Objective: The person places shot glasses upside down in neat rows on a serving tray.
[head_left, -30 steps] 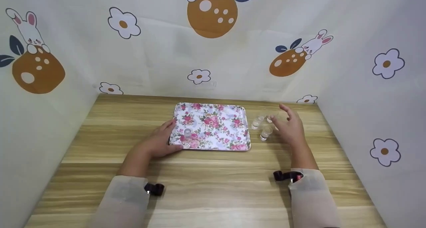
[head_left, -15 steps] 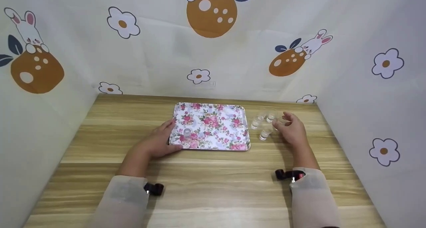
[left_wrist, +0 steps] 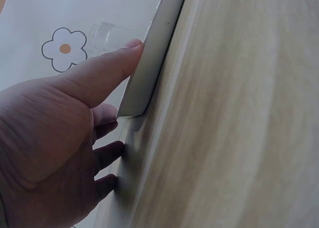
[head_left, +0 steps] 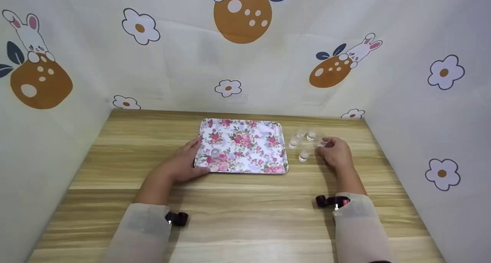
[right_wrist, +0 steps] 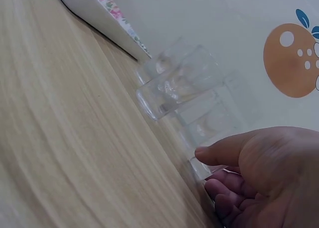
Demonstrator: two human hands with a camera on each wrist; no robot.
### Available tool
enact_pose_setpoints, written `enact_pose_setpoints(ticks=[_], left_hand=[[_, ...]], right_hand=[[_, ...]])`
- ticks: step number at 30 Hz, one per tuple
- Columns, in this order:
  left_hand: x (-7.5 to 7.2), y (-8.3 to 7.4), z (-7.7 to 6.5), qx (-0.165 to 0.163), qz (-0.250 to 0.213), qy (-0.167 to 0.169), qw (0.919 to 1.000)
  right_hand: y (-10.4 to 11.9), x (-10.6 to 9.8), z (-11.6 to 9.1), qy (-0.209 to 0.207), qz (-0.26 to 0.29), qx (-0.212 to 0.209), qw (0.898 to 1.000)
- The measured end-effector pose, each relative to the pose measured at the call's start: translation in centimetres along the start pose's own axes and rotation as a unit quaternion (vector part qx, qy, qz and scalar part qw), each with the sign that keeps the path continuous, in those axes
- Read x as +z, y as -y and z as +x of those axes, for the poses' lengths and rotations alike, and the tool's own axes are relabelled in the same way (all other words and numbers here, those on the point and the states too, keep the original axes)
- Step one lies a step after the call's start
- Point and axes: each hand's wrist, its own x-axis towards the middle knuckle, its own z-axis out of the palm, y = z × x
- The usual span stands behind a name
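Note:
A white tray [head_left: 245, 161] printed with pink flowers lies on the wooden table. My left hand [head_left: 184, 164] holds its near left corner, thumb on the front edge and fingers along the left side. In the left wrist view the thumb meets the rim, and some fingertips are at the tabletop. One clear shot glass [head_left: 215, 153] stands on the tray near that hand. Right of the tray, my right hand [head_left: 336, 153] pinches another small clear shot glass [right_wrist: 201, 168] low down between thumb and curled fingers. Its lower part shows at the table surface; the fingers hide some of it.
Three more clear shot glasses [head_left: 305, 154] stand close together between the tray and my right hand, near the tray's right edge. Fabric walls [head_left: 184, 63] with rabbit, orange and flower prints enclose the table [head_left: 245, 217] at the back and sides.
My right hand lowers from above the glasses to their right side and takes hold of the rightmost shot glass. The left hand and the tray stay in place.

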Motion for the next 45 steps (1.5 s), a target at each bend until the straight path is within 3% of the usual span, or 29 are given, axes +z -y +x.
enact_pose_setpoints(ticks=[8, 16, 21, 34, 45], left_hand=[[0.0, -0.1, 0.1, 0.005, -0.001, -0.001, 1.0], [0.0, -0.2, 0.2, 0.006, 0.0, -0.001, 1.0], [0.0, -0.3, 0.2, 0.008, -0.004, 0.001, 1.0], [0.2, 0.0, 0.6, 0.008, 0.001, -0.003, 1.0], [-0.1, -0.1, -0.1, 0.001, 0.0, 0.0, 1.0]], right_hand=[[0.0, 0.0, -0.1, -0.017, 0.015, 0.0, 1.0], [1.5, -0.2, -0.5, -0.083, 0.081, -0.007, 0.993], [2.5, -0.2, -0.9, -0.096, 0.099, -0.015, 0.99], [4.8, 0.8, -1.6, -0.098, 0.156, -0.054, 0.981], [9.1, 4.0, -3.5, -0.03, 0.217, -0.095, 0.971]])
